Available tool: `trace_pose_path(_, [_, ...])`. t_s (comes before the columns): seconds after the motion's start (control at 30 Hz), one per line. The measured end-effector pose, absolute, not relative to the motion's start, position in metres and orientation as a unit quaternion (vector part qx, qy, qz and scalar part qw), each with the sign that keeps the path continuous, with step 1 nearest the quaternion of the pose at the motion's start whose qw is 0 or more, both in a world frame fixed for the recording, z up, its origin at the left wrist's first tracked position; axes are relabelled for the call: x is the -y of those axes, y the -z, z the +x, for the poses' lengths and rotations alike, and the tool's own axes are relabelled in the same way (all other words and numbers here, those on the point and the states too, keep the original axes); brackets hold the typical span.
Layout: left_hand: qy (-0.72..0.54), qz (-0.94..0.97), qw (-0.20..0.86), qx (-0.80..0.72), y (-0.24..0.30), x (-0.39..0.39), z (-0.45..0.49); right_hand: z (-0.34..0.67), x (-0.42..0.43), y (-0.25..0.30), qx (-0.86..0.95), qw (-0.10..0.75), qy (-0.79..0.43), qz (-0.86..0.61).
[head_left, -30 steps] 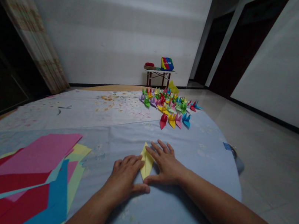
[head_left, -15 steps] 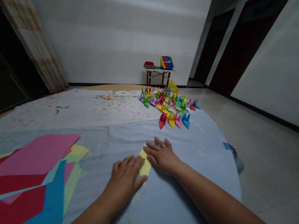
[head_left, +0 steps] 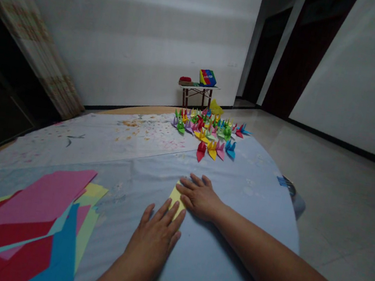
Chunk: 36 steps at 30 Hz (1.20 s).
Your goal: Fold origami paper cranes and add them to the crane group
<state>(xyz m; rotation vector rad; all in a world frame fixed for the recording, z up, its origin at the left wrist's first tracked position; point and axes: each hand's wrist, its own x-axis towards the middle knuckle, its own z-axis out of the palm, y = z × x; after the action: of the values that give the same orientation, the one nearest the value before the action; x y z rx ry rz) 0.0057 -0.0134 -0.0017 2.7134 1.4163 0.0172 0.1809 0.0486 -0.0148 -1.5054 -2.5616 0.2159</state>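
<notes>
A folded yellow paper (head_left: 176, 196) lies on the pale blue cloth (head_left: 238, 176) in front of me. My left hand (head_left: 155, 238) lies flat with its fingers stretched out, the fingertips resting on the near end of the paper. My right hand (head_left: 199, 195) presses down on the paper's far right side, fingers extended and together. Most of the paper is covered by the two hands.
A loose stack of coloured paper sheets (head_left: 31, 220), pink, red, blue and yellow, lies at the near left. Several folded paper cranes (head_left: 209, 134) stand on the far part of the cloth. A small table (head_left: 197, 92) with a colourful box stands by the wall. Tiled floor (head_left: 342, 192) lies to the right.
My left hand has flattened from a curled pose and slid back toward me. My right hand has drawn in over the paper, and less of the yellow paper shows.
</notes>
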Motion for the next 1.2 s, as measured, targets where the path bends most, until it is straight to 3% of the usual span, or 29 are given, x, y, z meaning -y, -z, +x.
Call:
trace_pose_path(0.67, [0.145,0.866,0.178,-0.443,-0.047,0.059,0.013,0.181,-0.050,0.022,0.857,0.111,-0.070,-0.499])
trace_pose_path(0.87, [0.019,0.844,0.038,-0.534,-0.021,0.029,0.012,0.181,-0.051,0.024,0.857,0.124,-0.068,-0.495])
trace_pose_path(1.03, [0.025,0.844,0.063,-0.533,0.006,0.032,0.020,0.181,-0.051,0.022,0.858,0.118,-0.073,-0.494])
trace_pose_path(1.2, [0.037,0.857,0.115,-0.500,-0.005,0.053,0.014,0.182,-0.051,0.023,0.859,0.125,-0.070,-0.492])
